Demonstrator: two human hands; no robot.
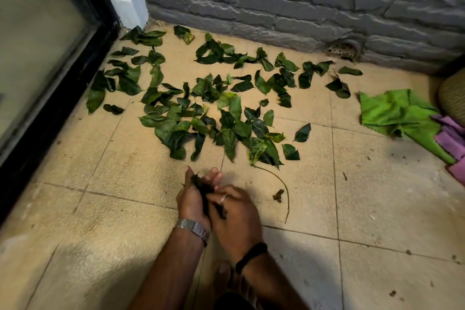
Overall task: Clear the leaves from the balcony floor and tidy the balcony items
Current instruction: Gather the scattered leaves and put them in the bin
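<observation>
Both hands meet at lower centre: the left hand (195,197) grips a small bunch of leaves (201,185), the right hand (236,216) curls against it, pinching them. Many loose leaves (201,113) lie scattered on the tiled floor (113,209) above, a green cloth (397,113) at right.

**Hidden and cut off**

The bunch of leaves (202,187) sits mostly hidden between the left hand (192,199) and right hand (236,216); their number cannot be told. The purple cloth (453,138) and woven basket (453,98) run off the right edge. Both forearms leave the frame's bottom.
</observation>
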